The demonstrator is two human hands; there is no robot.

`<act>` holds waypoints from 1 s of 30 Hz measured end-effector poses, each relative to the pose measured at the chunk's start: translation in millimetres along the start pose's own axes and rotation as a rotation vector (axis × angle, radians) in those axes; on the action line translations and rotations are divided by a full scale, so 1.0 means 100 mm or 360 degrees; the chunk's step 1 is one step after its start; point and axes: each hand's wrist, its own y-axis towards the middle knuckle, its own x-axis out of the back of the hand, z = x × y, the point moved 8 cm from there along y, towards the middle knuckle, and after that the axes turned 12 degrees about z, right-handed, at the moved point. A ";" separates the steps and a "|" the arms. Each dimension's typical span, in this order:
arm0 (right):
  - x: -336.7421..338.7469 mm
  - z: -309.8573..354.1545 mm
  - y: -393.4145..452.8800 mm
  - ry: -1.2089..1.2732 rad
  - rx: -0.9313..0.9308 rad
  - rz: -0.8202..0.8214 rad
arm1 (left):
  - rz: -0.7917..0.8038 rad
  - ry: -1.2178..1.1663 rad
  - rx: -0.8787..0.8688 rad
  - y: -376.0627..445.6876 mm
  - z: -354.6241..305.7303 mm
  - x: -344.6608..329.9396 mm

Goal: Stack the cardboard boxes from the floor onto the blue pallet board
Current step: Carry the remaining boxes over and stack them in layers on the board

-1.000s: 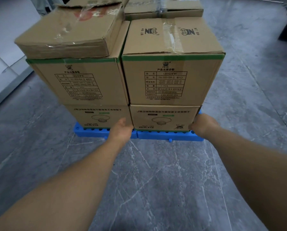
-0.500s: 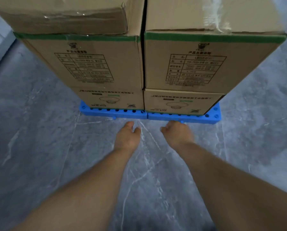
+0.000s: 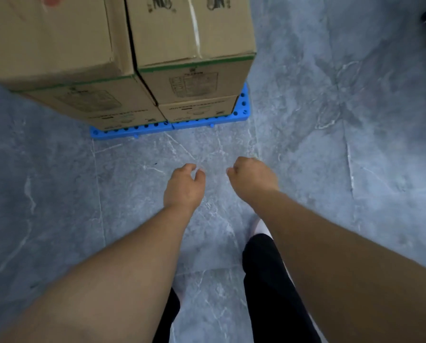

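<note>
Nearest the camera, two bare forearms reach forward and down over a grey marbled tile floor (image 3: 330,149). Between and below them show black trouser legs (image 3: 269,280) and the pale toe of a shoe (image 3: 257,227).

The left hand (image 3: 184,186) hangs above the floor with its fingers loosely curled and its thumb a little apart; it holds nothing and touches nothing. The right hand (image 3: 252,175) hangs just beside it, a small gap between the two, its fingers curled more tightly under the palm, also holding nothing. Both hands are well short of the pallet.

Farther on, the blue pallet board (image 3: 132,131) lies flat on the floor, its near edge dotted with round holes and its right edge showing beside the stack. On it stand the cardboard boxes (image 3: 194,78), packed close. At the bottom sit two low boxes side by side, their fronts printed with a lamp drawing. Above them stand two taller boxes with a green stripe along the top edge and a printed table on the front; the right one carries a strip of clear tape across its top. On the left tall box rests another box (image 3: 48,40), which overhangs toward the camera. The print is too blurred to read.
</note>
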 end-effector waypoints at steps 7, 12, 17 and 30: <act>0.81 -0.45 -0.98 -0.0141 0.0014 0.0094 | 0.0082 0.0305 0.0007 -0.95 -0.88 -0.01; 1.69 -0.67 -1.36 -0.0165 0.0075 0.0020 | 0.0015 0.0229 0.0015 -1.35 -1.60 0.16; 2.55 -0.72 -1.45 -0.0165 0.0126 -0.0054 | -0.0104 0.0086 0.0002 -1.49 -2.36 0.33; 4.19 0.03 -0.70 -0.0327 0.0278 -0.0094 | -0.0328 -0.0188 -0.0138 -0.82 -3.84 1.01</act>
